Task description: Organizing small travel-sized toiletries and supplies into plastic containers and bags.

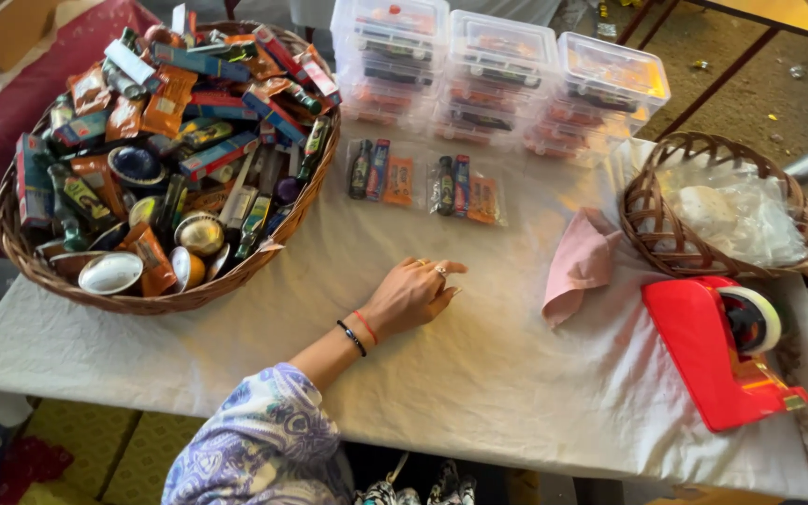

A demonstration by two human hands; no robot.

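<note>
One hand (pixel 411 297) (the left) rests on the white tablecloth (pixel 479 374), fingers loosely curled, grip empty.

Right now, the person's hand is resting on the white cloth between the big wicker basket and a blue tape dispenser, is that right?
Not quite: the tape dispenser is red, not blue. The head view shows the hand resting on the white cloth, between the big wicker basket and that dispenser.

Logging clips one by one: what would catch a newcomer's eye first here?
The big wicker basket heaped with colourful packets at upper left, then the bright red tape dispenser at lower right. Between them the left hand rests empty on the white tablecloth.
</note>
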